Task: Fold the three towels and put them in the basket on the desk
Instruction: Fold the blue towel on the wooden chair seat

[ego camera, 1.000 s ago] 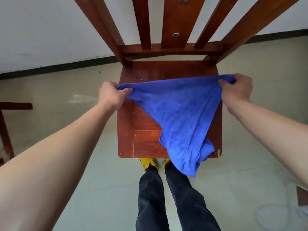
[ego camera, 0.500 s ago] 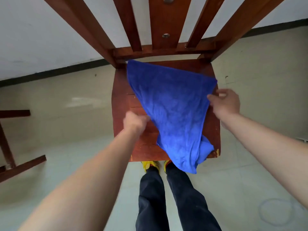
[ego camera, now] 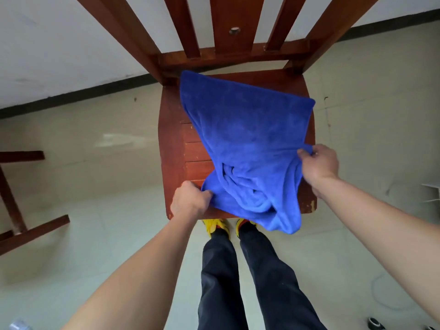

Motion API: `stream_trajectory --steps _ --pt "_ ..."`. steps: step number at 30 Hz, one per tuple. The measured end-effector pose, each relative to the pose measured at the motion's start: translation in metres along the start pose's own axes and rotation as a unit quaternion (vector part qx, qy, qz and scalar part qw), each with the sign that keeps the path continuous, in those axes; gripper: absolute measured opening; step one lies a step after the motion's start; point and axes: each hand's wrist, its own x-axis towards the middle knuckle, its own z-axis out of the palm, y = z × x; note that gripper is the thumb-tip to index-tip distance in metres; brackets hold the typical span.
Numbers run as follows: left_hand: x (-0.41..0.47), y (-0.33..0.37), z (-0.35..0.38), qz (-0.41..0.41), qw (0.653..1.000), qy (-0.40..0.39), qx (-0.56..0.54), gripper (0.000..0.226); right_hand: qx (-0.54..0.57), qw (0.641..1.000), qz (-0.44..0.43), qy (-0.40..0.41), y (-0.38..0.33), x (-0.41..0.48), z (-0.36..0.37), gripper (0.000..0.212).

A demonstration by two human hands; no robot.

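A blue towel lies spread over the seat of a red-brown wooden chair. Its far part is flat against the seat, its near part is bunched and hangs over the front edge. My left hand pinches the towel's near left corner at the seat's front. My right hand grips the towel's right edge near the seat's right side. No basket, desk or other towel is in view.
The chair's slatted back rises ahead of me. My legs and yellow shoes stand right at the seat's front. Another wooden furniture frame stands on the pale floor at the left. Small objects lie at the bottom right corner.
The towel went from being held stretched in the air to lying on the seat. Both hands let its top edge down and moved toward me, now gripping the near corners.
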Motion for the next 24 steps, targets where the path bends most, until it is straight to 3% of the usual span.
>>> stream_trajectory --steps 3,7,12,14,18,22,24 --pt "0.006 -0.021 -0.025 -0.017 0.999 0.028 0.027 0.029 0.048 0.997 0.034 0.056 -0.017 0.024 -0.011 0.022" --pt "0.006 -0.028 -0.043 -0.013 0.992 0.059 0.108 0.031 0.019 0.998 0.044 0.039 -0.026 0.042 -0.019 0.021" --pt "0.006 0.02 -0.036 0.216 0.957 0.18 0.076 0.043 0.159 0.981 0.094 -0.06 -0.025 0.015 -0.01 0.021" --pt "0.005 0.041 -0.029 0.271 0.949 0.129 0.102 0.043 0.202 0.968 0.112 -0.096 -0.017 0.004 -0.007 0.023" --pt "-0.005 0.039 -0.013 0.264 0.954 0.051 0.133 0.016 0.165 0.972 0.134 -0.102 0.007 -0.009 -0.003 0.01" --pt "0.0 0.011 -0.013 0.165 0.976 -0.05 0.136 0.029 0.11 0.981 0.135 -0.086 0.016 -0.009 -0.011 0.007" --pt "0.007 0.013 -0.022 0.089 0.993 -0.075 0.005 0.026 0.098 0.977 0.156 -0.109 0.013 -0.006 -0.015 0.009"
